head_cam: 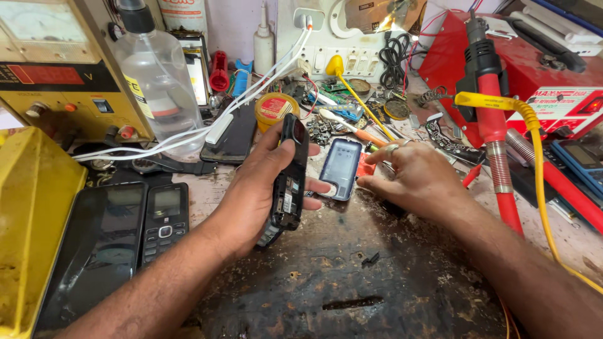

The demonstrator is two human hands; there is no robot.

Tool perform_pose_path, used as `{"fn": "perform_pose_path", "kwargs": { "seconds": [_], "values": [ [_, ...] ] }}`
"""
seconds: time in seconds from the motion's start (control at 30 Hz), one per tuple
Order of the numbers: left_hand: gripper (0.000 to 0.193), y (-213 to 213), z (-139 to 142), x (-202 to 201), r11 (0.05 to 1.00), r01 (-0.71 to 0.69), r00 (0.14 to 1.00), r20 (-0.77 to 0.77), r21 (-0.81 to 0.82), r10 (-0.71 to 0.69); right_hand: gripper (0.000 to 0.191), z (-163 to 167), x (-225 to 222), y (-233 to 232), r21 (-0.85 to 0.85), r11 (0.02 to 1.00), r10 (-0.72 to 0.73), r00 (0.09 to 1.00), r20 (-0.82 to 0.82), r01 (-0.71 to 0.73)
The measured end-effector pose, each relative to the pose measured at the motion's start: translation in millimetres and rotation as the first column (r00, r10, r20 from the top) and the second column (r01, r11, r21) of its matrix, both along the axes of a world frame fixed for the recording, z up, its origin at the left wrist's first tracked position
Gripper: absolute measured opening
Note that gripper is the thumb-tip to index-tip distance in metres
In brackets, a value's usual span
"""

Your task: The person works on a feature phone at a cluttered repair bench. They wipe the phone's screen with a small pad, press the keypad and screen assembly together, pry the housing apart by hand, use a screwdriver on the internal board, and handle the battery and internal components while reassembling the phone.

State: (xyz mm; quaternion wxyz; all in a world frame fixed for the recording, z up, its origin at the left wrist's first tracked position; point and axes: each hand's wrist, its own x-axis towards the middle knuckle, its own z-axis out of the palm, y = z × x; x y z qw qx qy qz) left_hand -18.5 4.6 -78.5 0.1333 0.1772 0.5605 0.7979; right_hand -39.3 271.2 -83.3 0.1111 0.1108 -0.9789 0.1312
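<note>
Left hand (pixel 254 188) clamped around an opened black keypad phone (pixel 289 176), held upright and edge-on above the dark, scarred worktop (pixel 326 276); thumb on the near side, fingers wrapped round the far side, bare internals facing right. Right hand (pixel 418 179) rests palm-down on the worktop just right of the phone, fingers loosely spread and holding nothing (ring on one finger); its fingertips lie beside a blue-grey phone back cover (pixel 340 168) that lies flat between the two hands.

Outward, left: two more handsets flat on the bench, a black keypad phone with a small screen (pixel 164 220) and next to it a larger dark touchscreen phone (pixel 100 245), against a yellow case (pixel 31 220). Behind them a yellow bench power supply (pixel 69 81) and a clear plastic bottle (pixel 154 81). White cables (pixel 207 125) run from the wall sockets across a dark phone.

Outward, right: a red hot-air tool (pixel 493 119), a yellow cable (pixel 534 144), a red unit (pixel 546 69). Back centre: small yellow tin (pixel 273 108), loose parts.
</note>
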Motion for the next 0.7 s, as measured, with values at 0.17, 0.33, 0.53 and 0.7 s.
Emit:
{"fn": "perform_pose_path", "kwargs": {
  "seconds": [0.17, 0.33, 0.53, 0.7],
  "values": [
    [0.064, 0.6, -5.5, 1.3, 0.965, 0.176, 0.984, -0.012, 0.192, -0.177, 0.04, 2.5, -2.7, 0.3, 0.065, 0.994, 0.085, 0.996, 0.006, -0.085],
    [0.066, 1.2, -9.6, 2.6, 0.917, 0.271, 0.962, -0.042, 0.292, -0.271, 0.049, 7.1, -5.8, 2.6, -0.011, 0.998, -0.064, 0.993, 0.099, 0.066],
    [0.067, 0.6, -15.0, -0.8, 0.934, 0.229, 0.973, -0.047, 0.272, -0.225, 0.047, 27.0, 19.6, -2.8, -0.058, 0.998, -0.006, 0.932, -0.362, -0.016],
    [0.064, 9.1, -21.7, -1.6, 0.94, 0.222, 0.975, -0.054, 0.258, -0.215, 0.055, 11.1, 45.2, -29.6, -0.417, 0.571, 0.414, 0.686, -0.598, -0.708]
  ]
}}
